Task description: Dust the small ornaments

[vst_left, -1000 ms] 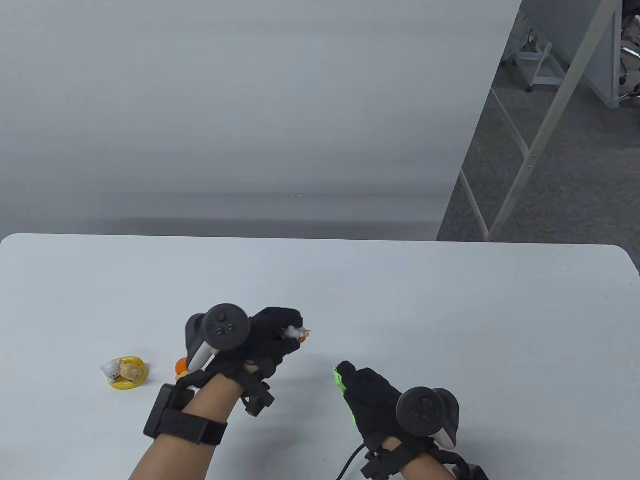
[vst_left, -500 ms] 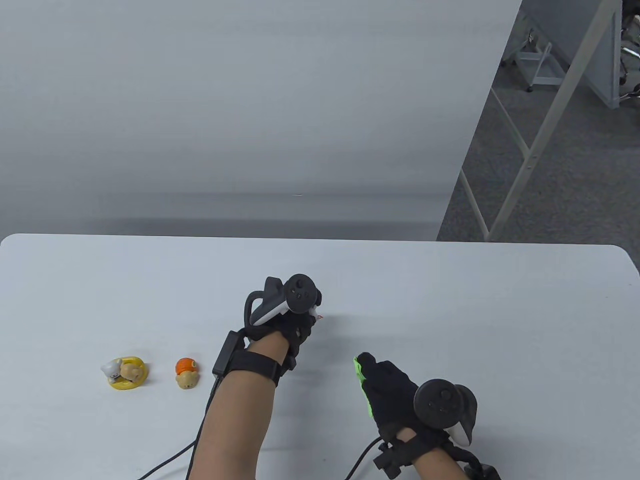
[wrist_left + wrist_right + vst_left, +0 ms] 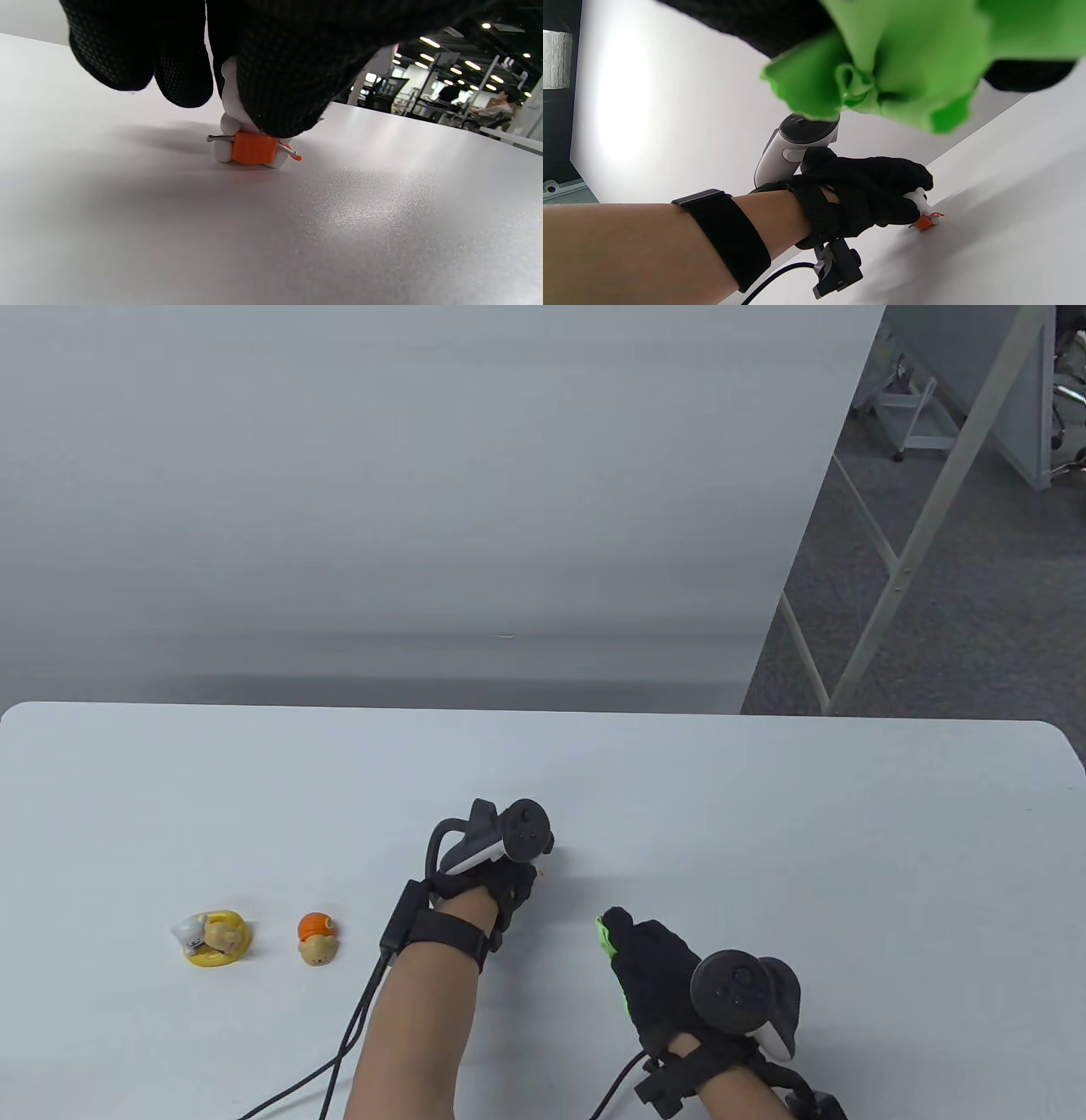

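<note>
I'm seeing the white surface carrying a yellow ornament, an orange-capped one and a white-orange figurine.

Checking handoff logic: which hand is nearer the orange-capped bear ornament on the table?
Left. The left hand is just to the right of the orange-capped bear ornament, pinching a white and orange figurine. The right hand holds a green cloth farther right.
</note>
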Demonstrator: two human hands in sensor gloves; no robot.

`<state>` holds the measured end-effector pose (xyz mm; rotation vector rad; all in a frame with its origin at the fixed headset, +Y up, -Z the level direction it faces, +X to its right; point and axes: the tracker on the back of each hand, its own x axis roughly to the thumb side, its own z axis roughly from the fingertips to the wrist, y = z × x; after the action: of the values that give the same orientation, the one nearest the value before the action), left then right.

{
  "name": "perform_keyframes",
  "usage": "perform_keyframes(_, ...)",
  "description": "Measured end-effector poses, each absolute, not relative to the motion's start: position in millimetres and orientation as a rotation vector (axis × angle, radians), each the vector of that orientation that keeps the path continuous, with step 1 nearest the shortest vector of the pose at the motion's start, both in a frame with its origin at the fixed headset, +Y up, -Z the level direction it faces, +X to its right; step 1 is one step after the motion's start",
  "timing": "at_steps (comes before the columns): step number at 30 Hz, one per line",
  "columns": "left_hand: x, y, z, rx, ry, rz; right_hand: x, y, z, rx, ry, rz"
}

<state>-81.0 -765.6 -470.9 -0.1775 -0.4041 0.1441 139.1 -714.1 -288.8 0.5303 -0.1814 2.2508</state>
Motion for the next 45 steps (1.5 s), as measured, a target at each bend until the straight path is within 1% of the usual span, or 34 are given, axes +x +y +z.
perform_keyframes(2, -86.3, -755.7, -466.5, -0.163, -0.435, 0.079, 140.7, -713.7, -288.6, 0.525, -0.184, 2.240)
perform_keyframes(5, -103.1, -736.4, -459.7, -0.141, -0.448, 0.081, 143.3, -713.3, -289.1, 0.513, -0.187, 2.223)
perform_keyframes(7, -125.0, -716.2, -450.1, -0.094, -0.452, 0.053, 144.9, -713.9, -290.4, 0.505, -0.181, 2.215)
perform_keyframes(9, -146.3, -700.8, -439.3, -0.095, -0.445, 0.047, 145.6, -715.2, -291.3, 0.500, -0.173, 2.212)
perform_keyframes(10, -156.9, -692.9, -432.5, -0.072, -0.472, 0.036, 145.6, -715.6, -291.5, 0.500, -0.170, 2.212)
perform_keyframes(11, -167.1, -686.0, -426.6, -0.019, -0.489, 0.029, 145.5, -715.8, -291.6, 0.499, -0.168, 2.212)
perform_keyframes(12, -181.4, -677.3, -419.6, 0.012, -0.485, 0.033, 145.3, -715.8, -291.6, 0.500, -0.167, 2.211)
perform_keyframes(14, -205.8, -666.9, -407.4, -0.009, -0.464, 0.057, 144.7, -716.0, -291.8, 0.503, -0.165, 2.210)
perform_keyframes(16, -228.0, -662.8, -396.9, -0.004, -0.434, 0.079, 144.5, -716.6, -292.2, 0.503, -0.162, 2.208)
perform_keyframes(18, -248.4, -667.2, -387.7, -0.037, -0.422, 0.106, 144.2, -717.6, -292.5, 0.503, -0.157, 2.211)
perform_keyframes(19, -262.1, -673.7, -382.8, -0.002, -0.448, 0.151, 144.2, -718.1, -292.6, 0.502, -0.154, 2.213)
perform_keyframes(20, -272.8, -682.0, -380.3, 0.001, -0.446, 0.201, 144.2, -718.7, -292.7, 0.501, -0.151, 2.212)
perform_keyframes(22, -289.7, -700.1, -373.2, -0.082, -0.350, 0.232, 144.5, -718.9, -292.6, 0.495, -0.147, 2.208)
perform_keyframes(25, -300.7, -725.3, -365.1, -0.122, -0.284, 0.180, 144.1, -719.4, -292.6, 0.490, -0.138, 2.202)
perform_keyframes(30, -296.6, -761.9, -356.0, -0.205, -0.200, 0.032, 142.9, -720.3, -292.5, 0.495, -0.129, 2.214)
perform_keyframes(32, -293.8, -768.2, -356.0, -0.232, -0.170, -0.061, 142.7, -720.4, -292.4, 0.498, -0.127, 2.218)
perform_keyframes(34, -291.4, -772.8, -357.6, -0.238, -0.164, -0.080, 142.3, -720.8, -292.2, 0.501, -0.124, 2.223)
perform_keyframes(37, -288.8, -780.4, -360.4, -0.290, -0.150, -0.063, 141.2, -721.7, -292.0, 0.507, -0.119, 2.232)
perform_keyframes(39, -286.8, -784.7, -361.5, -0.306, -0.153, -0.012, 140.5, -721.7, -292.2, 0.512, -0.118, 2.234)
perform_keyframes(40, -285.9, -784.1, -361.1, -0.292, -0.140, -0.019, 140.4, -721.6, -292.3, 0.513, -0.118, 2.234)
perform_keyframes(42, -282.6, -784.3, -362.4, -0.247, -0.169, -0.071, 140.0, -722.0, -292.4, 0.516, -0.117, 2.234)
perform_keyframes(45, -281.8, -783.7, -364.7, -0.281, -0.165, -0.034, 139.4, -722.3, -292.1, 0.519, -0.116, 2.236)
